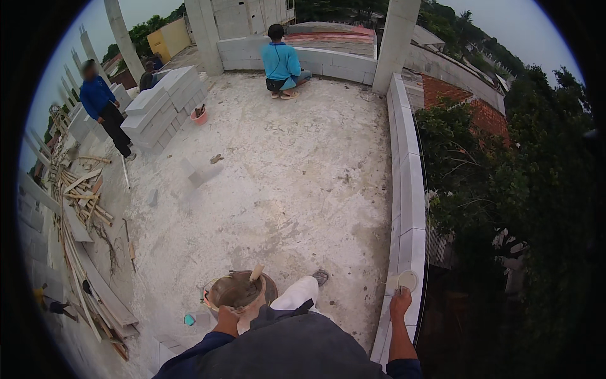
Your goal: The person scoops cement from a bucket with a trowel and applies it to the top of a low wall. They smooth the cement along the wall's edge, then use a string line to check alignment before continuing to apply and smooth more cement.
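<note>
My left hand [227, 319] is closed on the near rim of a round bucket [271, 292] that stands on the floor by my leg. Grey mortar [232, 293] lies in the bucket, and a tool with a light wooden handle [256, 273] leans over its far rim. At the right, my right hand [400, 304] grips a pale round cup-like scoop [407, 280] at the top of a low wall of white blocks [413, 215]. What the scoop holds cannot be made out.
Trees [524, 183] and roofs lie beyond the right wall. A person in blue [281, 60] crouches at the far wall; another [98, 95] stands beside stacked blocks [161, 107]. A pink bucket [199, 115], loose planks [101, 278] and a turquoise object [189, 319] are on the floor.
</note>
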`<act>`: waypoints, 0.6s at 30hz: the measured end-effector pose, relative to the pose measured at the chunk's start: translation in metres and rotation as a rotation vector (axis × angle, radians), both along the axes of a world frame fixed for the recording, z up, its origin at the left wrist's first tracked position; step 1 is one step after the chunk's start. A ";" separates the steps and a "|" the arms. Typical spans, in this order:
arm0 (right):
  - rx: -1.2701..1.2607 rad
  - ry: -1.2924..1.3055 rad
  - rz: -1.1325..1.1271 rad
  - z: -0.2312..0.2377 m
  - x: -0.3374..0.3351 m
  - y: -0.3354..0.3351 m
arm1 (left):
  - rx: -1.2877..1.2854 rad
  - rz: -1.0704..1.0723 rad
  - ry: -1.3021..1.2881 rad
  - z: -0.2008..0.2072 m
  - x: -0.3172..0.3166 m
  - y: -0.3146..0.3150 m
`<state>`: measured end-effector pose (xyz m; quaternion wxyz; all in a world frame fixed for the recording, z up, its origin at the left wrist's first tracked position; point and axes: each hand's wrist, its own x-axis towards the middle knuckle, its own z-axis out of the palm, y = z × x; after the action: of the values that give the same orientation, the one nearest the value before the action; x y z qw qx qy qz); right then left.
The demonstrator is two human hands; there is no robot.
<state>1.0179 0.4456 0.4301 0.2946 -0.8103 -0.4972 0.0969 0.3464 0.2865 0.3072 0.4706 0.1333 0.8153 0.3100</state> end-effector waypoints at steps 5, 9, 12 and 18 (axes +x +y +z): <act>0.018 -0.056 -0.110 0.008 0.050 0.013 | -0.066 -0.324 0.180 0.020 0.038 0.106; 0.016 -0.122 -0.239 0.018 0.073 0.041 | -0.124 -0.524 0.530 0.034 0.071 0.196; -0.017 -0.136 -0.336 0.028 0.088 0.059 | -0.104 -0.274 0.264 0.031 0.078 0.265; 0.027 -0.152 -0.407 0.041 0.128 0.120 | 0.128 0.603 -0.564 0.002 0.082 0.400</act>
<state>1.1457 0.5651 0.4713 0.2808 -0.8948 -0.3455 -0.0327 0.4286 0.6866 0.3087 0.5541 -0.1725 0.6361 0.5085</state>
